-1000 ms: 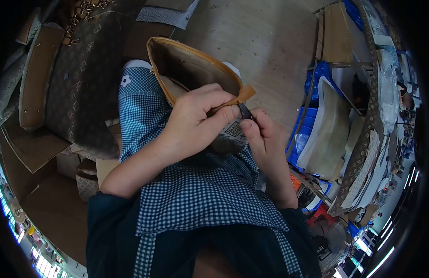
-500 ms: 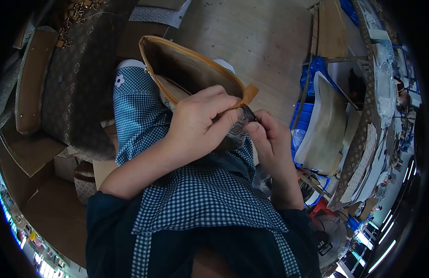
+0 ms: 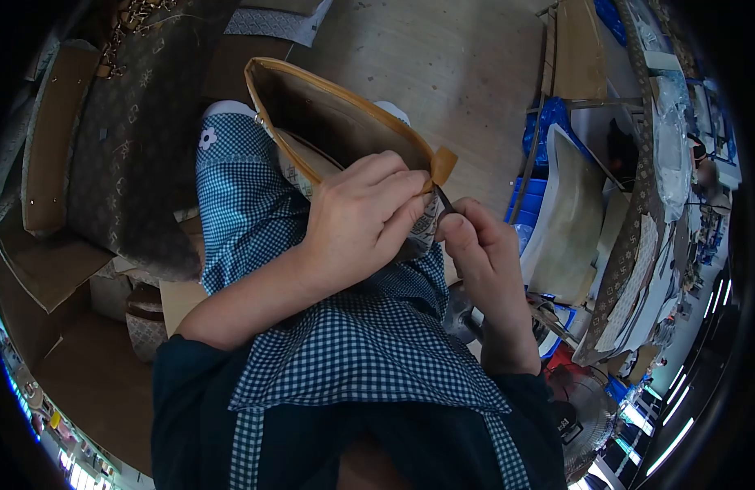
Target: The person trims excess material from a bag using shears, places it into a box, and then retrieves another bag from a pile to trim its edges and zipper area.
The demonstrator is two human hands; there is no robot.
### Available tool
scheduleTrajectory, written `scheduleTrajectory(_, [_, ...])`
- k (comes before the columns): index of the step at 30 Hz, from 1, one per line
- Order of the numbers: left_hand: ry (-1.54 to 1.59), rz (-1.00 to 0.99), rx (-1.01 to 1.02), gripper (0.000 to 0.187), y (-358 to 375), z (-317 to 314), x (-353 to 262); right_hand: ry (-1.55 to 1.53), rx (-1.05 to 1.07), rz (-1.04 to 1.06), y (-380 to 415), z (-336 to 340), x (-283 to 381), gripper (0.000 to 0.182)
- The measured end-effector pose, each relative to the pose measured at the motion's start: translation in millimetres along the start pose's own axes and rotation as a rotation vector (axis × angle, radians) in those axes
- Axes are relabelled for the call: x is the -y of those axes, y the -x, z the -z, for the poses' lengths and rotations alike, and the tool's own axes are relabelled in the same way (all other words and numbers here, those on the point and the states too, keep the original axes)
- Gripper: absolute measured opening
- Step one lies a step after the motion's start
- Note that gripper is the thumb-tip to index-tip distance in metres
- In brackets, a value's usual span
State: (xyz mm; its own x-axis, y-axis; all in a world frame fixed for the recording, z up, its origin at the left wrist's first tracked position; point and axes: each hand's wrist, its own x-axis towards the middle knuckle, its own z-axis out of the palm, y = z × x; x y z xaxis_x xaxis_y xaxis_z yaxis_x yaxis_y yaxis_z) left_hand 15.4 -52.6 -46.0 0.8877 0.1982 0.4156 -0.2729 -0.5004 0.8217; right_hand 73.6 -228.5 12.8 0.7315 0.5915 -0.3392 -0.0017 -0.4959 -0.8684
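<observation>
An open handbag (image 3: 333,118) with a tan-trimmed rim and beige lining rests across my lap, its mouth facing up and away. My left hand (image 3: 357,212) is closed on the bag's right corner, pinching the trimmed edge. From that corner a short tan strip (image 3: 444,166) sticks up. A slim dark tool (image 3: 444,198) is gripped between the thumb and fingers of my right hand (image 3: 484,245). Its narrow end meets the corner beside the strip's base; what kind of tool it is I cannot make out. Patterned fabric shows below the fingers.
On the left lies a large brown patterned piece (image 3: 141,147), with gold chains (image 3: 120,37) at its top and an open cardboard box (image 3: 92,384) below. To the right stand a rack with blue plastic (image 3: 549,139), stacked sheets (image 3: 630,286) and a fan (image 3: 586,425).
My right hand has shifted slightly right and down, and more of the dark tool's narrow end shows. The tan strip now stands more upright. My left hand keeps its pinch on the corner.
</observation>
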Motion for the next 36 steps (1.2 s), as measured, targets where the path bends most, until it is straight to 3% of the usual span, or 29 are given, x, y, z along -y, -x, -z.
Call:
scheduleTrajectory(7, [-0.086, -0.018, 0.005, 0.017, -2, 5, -4, 0.084, -0.010, 0.020, 0, 2, 2, 0.025])
scheduleTrajectory(13, [-0.163, -0.142, -0.015, 0.017, -27, 28, -9, -0.376, 0.013, 0.075, -16, -13, -9, 0.027])
scheduleTrajectory(19, [-0.329, -0.125, 0.050, 0.021, -42, 63, -48, -0.540, 0.085, 0.278, -33, -29, -4, 0.030])
scheduleTrajectory(22, [-0.391, -0.085, 0.060, 0.023, -32, 54, -56, -0.442, 0.119, 0.281, -27, -17, -6, 0.030])
scheduleTrajectory(27, [-0.303, 0.026, 0.132, 0.020, -5, 9, -36, -0.174, 0.147, 0.066, -10, 15, -28, 0.031])
scheduleTrajectory(31, [-0.047, 0.230, 0.383, 0.021, -13, 16, -32, -0.107, 0.133, 0.014, -2, 25, -30, 0.031])
scheduleTrajectory(36, [0.217, 0.371, 0.294, 0.017, -26, 21, -23, -0.022, 0.126, 0.000, -3, 28, -26, 0.030])
